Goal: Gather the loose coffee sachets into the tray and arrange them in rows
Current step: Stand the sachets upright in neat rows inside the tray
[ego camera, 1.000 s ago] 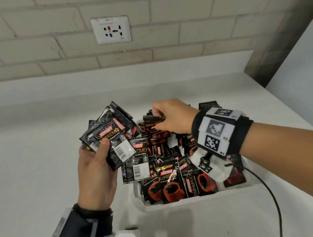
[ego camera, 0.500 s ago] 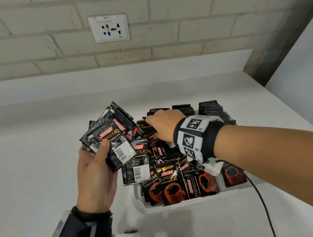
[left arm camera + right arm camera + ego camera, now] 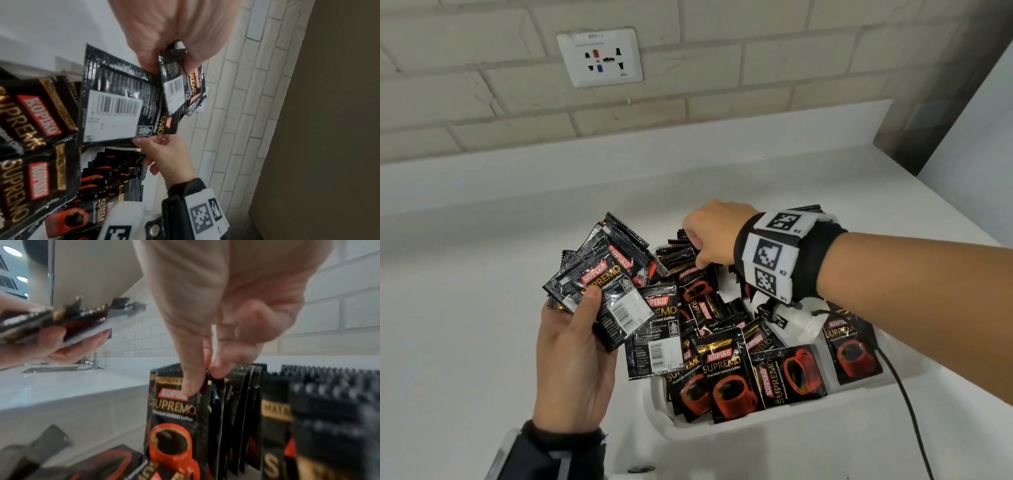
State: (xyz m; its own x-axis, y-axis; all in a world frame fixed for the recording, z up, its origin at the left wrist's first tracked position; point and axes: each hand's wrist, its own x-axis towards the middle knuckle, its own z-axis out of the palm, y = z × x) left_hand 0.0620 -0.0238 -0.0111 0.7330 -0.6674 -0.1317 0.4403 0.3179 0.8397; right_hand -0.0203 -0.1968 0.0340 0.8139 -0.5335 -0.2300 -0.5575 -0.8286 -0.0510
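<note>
The step in hand looks like slotting 1 sachet into an upright row. The right hand reaches over the far left part of the white tray, thumb and forefinger pinching the top edge of a standing sachet at the front of the upright row. More upright rows stand at the tray's far side, partly hidden by the wrist in the head view. The left hand hovers left of the tray, thumb pressed on a fanned stack of sachets, fingers curled beneath it. Loose sachets lie jumbled flat across the near half of the tray, and 1 of them overhangs its left rim.

Next, the pinched sachet probably needs pressing down flush against its neighbours, then letting go without toppling the row. After that, another sachet from the left hand's stack could follow. Much of the sorting seems left to do.
</note>
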